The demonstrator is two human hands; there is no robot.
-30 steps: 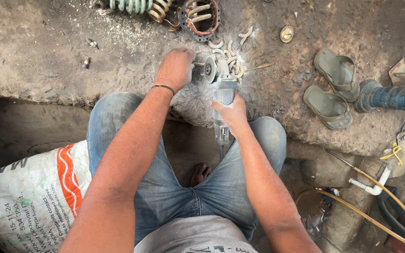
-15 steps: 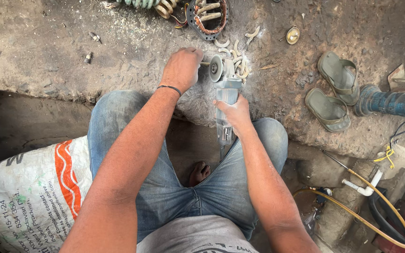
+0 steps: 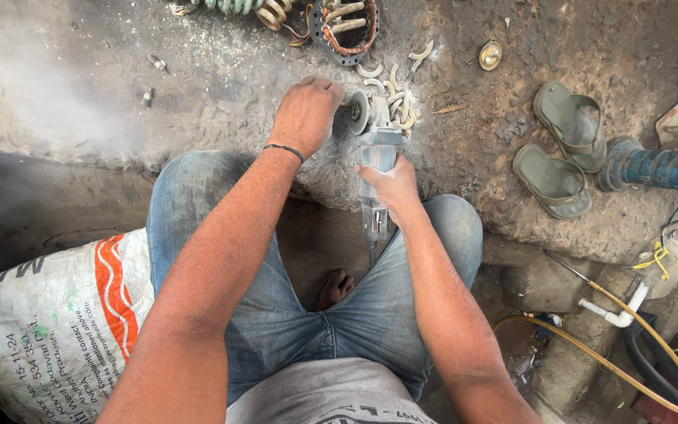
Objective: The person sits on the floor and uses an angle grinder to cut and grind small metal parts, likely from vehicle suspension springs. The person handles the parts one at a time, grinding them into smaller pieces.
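While the angle grinder (image 3: 376, 169) lay pointing away from the person across the concrete ledge (image 3: 221, 94), the right hand (image 3: 390, 188) was wrapped closed around its grey body, and the grinding disc (image 3: 357, 112) stood on edge at the grinder's far end. Just left of the disc, the left hand (image 3: 306, 116) was curled shut, knuckles up, pressing something against the wheel; what it pinched was hidden under the fingers. Pale curved offcuts (image 3: 396, 98) lay scattered just beyond and right of the disc, and a wound stator ring (image 3: 344, 27) sat further beyond it. Well right of the grinder were two green sandals (image 3: 563, 149).

Judging from this, the step was best done with the right wrist kept firm so the disc held one angle, and with light, steady pressure from the left hand. Fingertips so near the spinning edge were the main risk; gripping the piece further back from the disc would have helped, as would keeping the knees clear of the dust.
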